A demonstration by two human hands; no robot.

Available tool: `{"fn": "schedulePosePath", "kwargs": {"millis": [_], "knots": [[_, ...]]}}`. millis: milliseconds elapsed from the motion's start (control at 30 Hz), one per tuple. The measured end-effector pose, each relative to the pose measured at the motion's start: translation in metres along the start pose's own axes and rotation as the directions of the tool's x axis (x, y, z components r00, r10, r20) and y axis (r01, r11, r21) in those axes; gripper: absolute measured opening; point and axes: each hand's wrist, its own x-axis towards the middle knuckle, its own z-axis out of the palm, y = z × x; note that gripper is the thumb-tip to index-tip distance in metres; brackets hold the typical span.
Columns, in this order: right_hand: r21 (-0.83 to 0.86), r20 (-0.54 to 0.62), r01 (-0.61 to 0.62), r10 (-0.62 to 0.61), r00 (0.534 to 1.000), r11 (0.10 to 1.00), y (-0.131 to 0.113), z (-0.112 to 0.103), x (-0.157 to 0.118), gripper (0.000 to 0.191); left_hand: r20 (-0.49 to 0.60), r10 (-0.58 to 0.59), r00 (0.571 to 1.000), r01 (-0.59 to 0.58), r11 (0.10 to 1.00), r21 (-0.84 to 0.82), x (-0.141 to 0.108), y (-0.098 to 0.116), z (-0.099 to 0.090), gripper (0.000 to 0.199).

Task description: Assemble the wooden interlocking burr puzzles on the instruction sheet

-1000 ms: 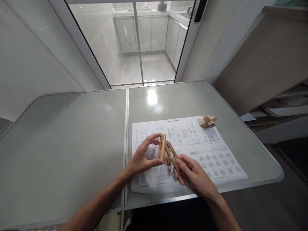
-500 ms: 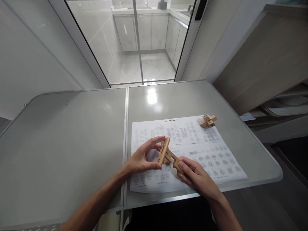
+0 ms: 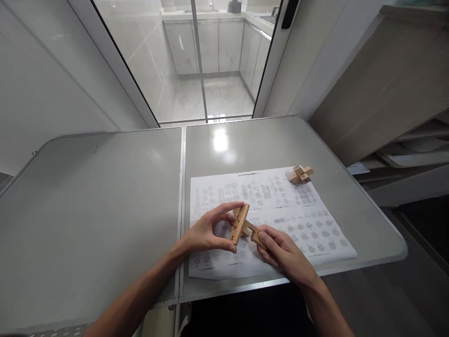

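Between thumb and fingers, my left hand (image 3: 206, 229) grips a wooden puzzle piece (image 3: 240, 223) by its two ends, tilted upright. My right hand (image 3: 284, 250) pinches the end of a second, notched wooden puzzle piece (image 3: 254, 231). The two pieces meet in a rough T shape; how far one sits inside the other I cannot tell. More wood shows behind the joint, partly hidden. Both hands are held above a printed instruction sheet (image 3: 224, 189) covered in small diagrams. On its far right corner lies an interlocked wooden puzzle (image 3: 300, 174) of several crossed sticks.
The grey table (image 3: 105, 210) has a metal seam (image 3: 182, 187) running front to back, left of the sheet. A glass door (image 3: 224, 61) stands behind the table. To the right is a wooden shelf unit (image 3: 382, 89) with stacked items.
The wooden piece in my left hand has turned slightly, and my right hand's notched piece has shifted a little toward it. The whole view has moved slightly.
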Motion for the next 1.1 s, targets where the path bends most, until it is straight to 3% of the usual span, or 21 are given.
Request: {"fn": "schedulePosePath", "kwargs": {"millis": [467, 733, 900, 1100], "knots": [[-0.047, -0.118, -0.006, 0.000, 0.993, 0.999, -0.003, 0.000, -0.002, 0.055, -0.105, 0.061, 0.993, -0.051, 0.994, 0.102, -0.002, 0.002, 0.012, 0.105], [-0.114, -0.018, -0.010, 0.008, 1.000, 0.993, -0.010, -0.003, -0.006, 0.059, -0.014, 0.045, 0.999, -0.045, 0.999, 0.002, -0.003, 0.003, 0.007, 0.101], [-0.138, -0.012, -0.009, 0.007, 1.000, 0.990, -0.010, -0.003, -0.009, 0.055, 0.050, 0.019, 0.999, -0.020, 1.000, 0.021, -0.003, 0.005, 0.006, 0.100], [-0.117, -0.032, 0.032, -0.036, 0.999, 0.993, -0.006, 0.015, -0.002, 0.054, 0.029, 0.058, 0.998, -0.062, 0.986, 0.156, -0.001, 0.000, 0.015, 0.102]]}}
